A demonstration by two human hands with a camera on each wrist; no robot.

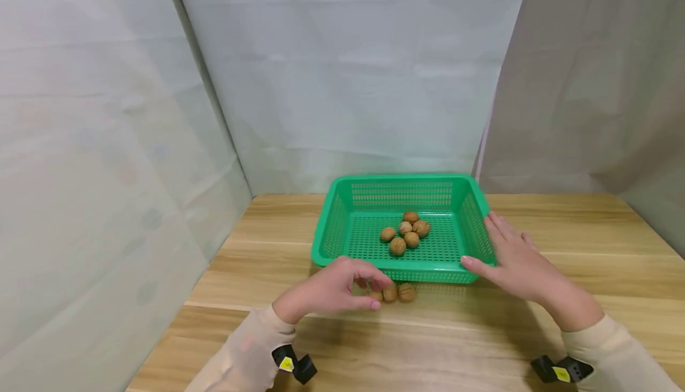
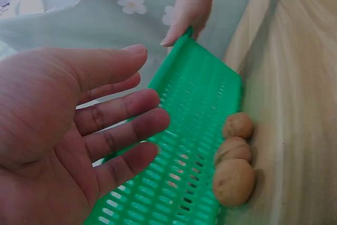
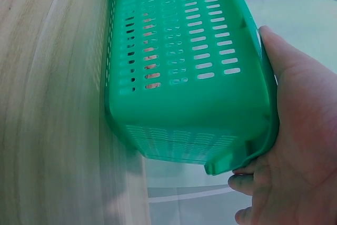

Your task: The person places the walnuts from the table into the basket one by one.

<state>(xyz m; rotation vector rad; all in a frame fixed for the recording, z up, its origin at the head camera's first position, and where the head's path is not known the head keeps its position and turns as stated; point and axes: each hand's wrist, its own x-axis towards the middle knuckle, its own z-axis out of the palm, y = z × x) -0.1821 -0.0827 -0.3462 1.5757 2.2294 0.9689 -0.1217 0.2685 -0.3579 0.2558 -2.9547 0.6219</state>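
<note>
Nearby, three walnuts [image 1: 393, 292] against the green basket [image 1: 342, 216] (left fingers [image 2: 124, 130] spread, empty).

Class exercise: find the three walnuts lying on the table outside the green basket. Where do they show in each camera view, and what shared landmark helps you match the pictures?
Head: the three walnuts lie low centre, by the left hand.
Left wrist: lower right, in a row against the basket wall.
Right wrist: only one brown nut at the top edge, probably one of them.
Shared landmark: the green basket, touched by the right hand.
</note>
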